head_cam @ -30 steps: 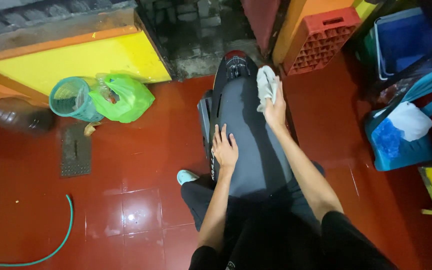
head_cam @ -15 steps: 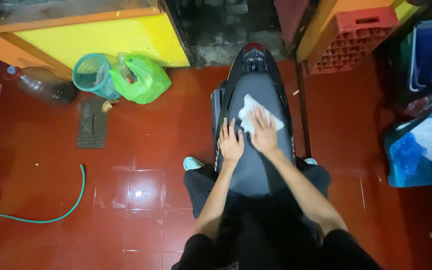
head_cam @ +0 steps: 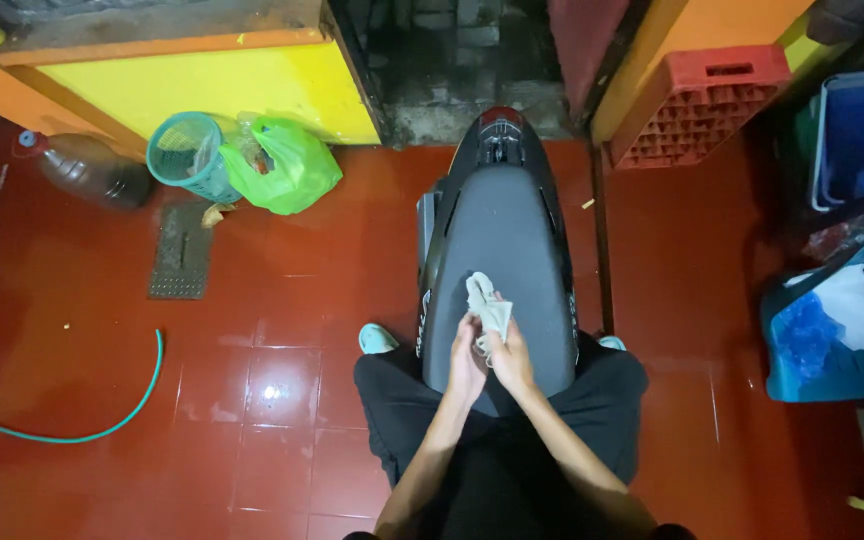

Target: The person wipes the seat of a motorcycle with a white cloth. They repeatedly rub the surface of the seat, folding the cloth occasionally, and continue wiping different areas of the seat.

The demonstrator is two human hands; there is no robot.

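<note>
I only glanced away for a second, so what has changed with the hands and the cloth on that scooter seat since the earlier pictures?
The right hand drew the white cloth back from the far end of the scooter seat toward the body. The left hand left the seat and joined it, so both now hold the cloth. The seat, green bag and red crate stayed put.

— Where do the hands sit?
— The left hand [head_cam: 466,358] and right hand [head_cam: 512,360] meet on the scooter seat [head_cam: 502,230], a cloth [head_cam: 487,305] between them.
— And around them?
— Far left lies a hose [head_cam: 72,436]; ahead-left, a basket [head_cam: 184,152] beside a bag [head_cam: 282,165]; ahead-right, a crate [head_cam: 712,105].
</note>
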